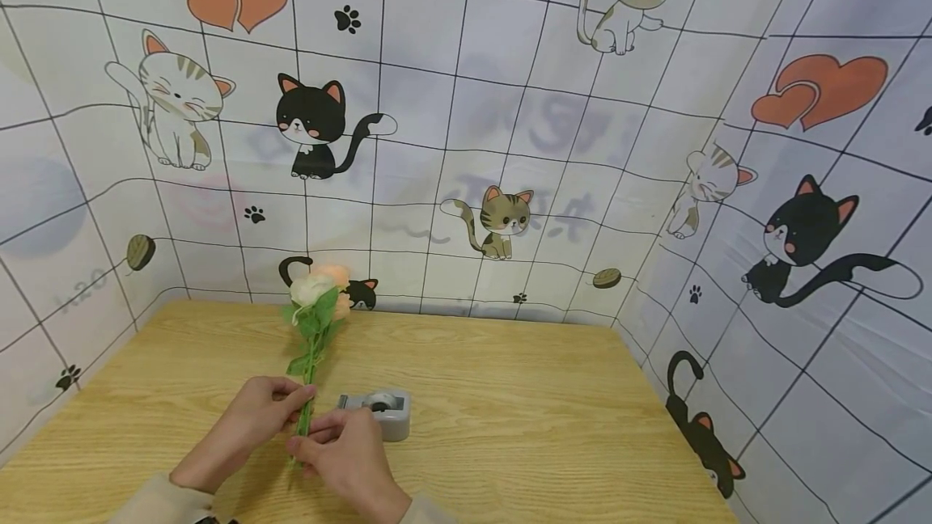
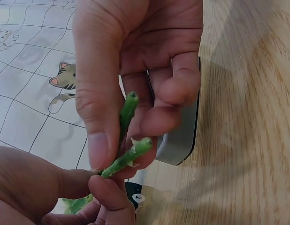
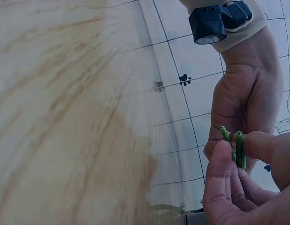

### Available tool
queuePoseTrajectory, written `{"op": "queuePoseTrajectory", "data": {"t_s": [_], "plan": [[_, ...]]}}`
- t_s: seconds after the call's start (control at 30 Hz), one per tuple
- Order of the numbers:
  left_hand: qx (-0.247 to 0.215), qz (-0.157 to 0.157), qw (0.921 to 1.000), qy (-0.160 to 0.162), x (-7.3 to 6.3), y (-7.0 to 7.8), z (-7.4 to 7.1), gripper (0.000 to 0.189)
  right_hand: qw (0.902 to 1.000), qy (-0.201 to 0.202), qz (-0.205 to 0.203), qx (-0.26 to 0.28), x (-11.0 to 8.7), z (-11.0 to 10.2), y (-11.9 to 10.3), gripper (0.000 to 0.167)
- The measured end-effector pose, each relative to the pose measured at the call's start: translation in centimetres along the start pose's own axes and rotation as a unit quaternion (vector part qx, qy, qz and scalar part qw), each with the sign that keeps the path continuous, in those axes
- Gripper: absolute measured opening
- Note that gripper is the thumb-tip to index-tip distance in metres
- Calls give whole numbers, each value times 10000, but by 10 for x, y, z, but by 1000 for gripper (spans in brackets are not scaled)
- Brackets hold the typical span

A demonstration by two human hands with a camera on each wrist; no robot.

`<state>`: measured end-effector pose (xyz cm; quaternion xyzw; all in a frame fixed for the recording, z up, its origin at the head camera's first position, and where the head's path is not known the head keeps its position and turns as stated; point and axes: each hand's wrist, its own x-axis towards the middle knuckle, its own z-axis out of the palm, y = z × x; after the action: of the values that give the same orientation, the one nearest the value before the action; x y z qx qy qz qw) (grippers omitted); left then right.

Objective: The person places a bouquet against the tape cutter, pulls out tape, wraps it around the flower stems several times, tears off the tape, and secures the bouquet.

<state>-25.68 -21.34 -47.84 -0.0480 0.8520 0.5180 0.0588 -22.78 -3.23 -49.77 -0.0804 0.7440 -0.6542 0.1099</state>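
Note:
Two roses, one white and one peach, lie side by side with their blooms toward the back wall. My left hand pinches their green stems between thumb and fingers. Lower down, near the cut ends, my right hand grips the same stems. In the left wrist view, two stem ends stick out past the fingertips, slightly spread apart. The right wrist view shows these stem ends close together between thumb and fingers. A grey tape dispenser stands just beyond my right hand, partly hidden by it.
The wooden table stretches to the right and toward the back. Behind it and along both sides hangs a white gridded cloth printed with cats, hearts and paw prints. A camera is strapped to the left wrist.

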Motion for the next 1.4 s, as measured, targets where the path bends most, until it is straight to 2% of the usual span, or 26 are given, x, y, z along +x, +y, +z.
{"op": "queuePoseTrajectory", "data": {"t_s": [0.13,0.17,0.27,0.37,0.5,0.63,1.0,1.17,1.4], "plan": [[-264,146,9994,-166,4,-10,-2,42,9998,-164,1,151,0,-2,-1,11],[-343,293,9986,-276,7,-16,-3,44,9996,-207,14,216,0,-2,0,12],[-546,419,9966,-446,6,-20,-6,47,9986,-348,91,393,1,-3,1,10],[-581,315,9970,-411,3,-16,-5,43,9964,-543,155,639,0,-5,2,11],[-459,39,9987,-213,-3,-4,-2,37,9917,-869,269,911,-2,-9,5,16],[-428,20,9989,-209,-7,1,-1,37,9875,-1091,437,1055,-1,-14,7,21],[-611,-67,9979,-208,-6,1,4,39,9889,-844,560,1090,-1,-19,1,8],[-598,-89,9980,-166,-7,4,6,40,9899,-725,592,1061,-2,-18,-1,11],[-325,86,9994,-21,-11,3,7,41,9917,-554,573,1012,-1,-16,0,10]]}}
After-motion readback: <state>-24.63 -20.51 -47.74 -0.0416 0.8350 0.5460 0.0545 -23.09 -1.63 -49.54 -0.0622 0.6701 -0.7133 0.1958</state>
